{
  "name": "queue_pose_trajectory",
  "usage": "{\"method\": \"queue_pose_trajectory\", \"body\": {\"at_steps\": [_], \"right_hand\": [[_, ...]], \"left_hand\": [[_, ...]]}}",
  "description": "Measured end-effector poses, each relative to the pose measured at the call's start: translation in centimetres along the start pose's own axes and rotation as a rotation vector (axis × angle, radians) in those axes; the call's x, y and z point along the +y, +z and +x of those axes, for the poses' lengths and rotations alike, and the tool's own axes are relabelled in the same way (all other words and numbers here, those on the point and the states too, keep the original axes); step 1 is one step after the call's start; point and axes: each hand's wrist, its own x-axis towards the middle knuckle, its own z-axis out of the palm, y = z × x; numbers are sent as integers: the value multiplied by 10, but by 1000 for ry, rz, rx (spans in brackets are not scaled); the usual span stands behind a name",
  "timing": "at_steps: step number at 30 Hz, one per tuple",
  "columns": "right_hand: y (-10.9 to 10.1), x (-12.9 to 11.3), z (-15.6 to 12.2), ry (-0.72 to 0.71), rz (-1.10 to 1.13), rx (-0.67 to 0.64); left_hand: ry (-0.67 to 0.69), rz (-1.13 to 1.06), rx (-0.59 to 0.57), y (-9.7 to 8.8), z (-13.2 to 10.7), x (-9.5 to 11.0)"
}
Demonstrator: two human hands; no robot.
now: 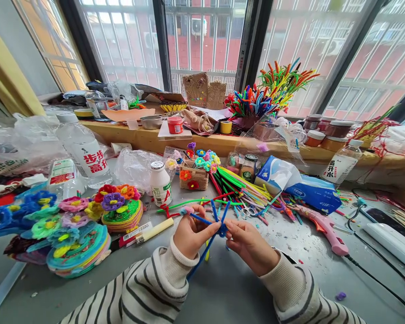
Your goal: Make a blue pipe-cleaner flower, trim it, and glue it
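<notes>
Both of my hands meet over the grey table and pinch a bundle of blue pipe cleaners (219,223). My left hand (191,234) grips the bundle from the left, fingers curled, with a pink piece near its thumb. My right hand (248,245) closes on the twisted knot from the right. Short blue ends fan upward from the knot, and one long blue stem hangs down between my striped sleeves.
Stacks of pipe-cleaner flower coasters (77,245) lie at the left. A small basket of flowers (194,175), a white bottle (160,182), loose coloured stems (243,189), scissors, a tissue pack (310,191), a pink glue gun (324,227) and a power strip (391,243) surround my hands.
</notes>
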Motion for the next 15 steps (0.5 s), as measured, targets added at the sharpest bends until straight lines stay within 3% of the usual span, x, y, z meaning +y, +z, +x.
{"method": "queue_pose_trajectory", "body": {"at_steps": [10, 15], "right_hand": [[8, 10, -1, -60, 82, 63], [9, 9, -2, -103, 57, 69]], "left_hand": [[-80, -18, -28, -3, 3, 0], [-43, -35, -41, -3, 3, -1]]}}
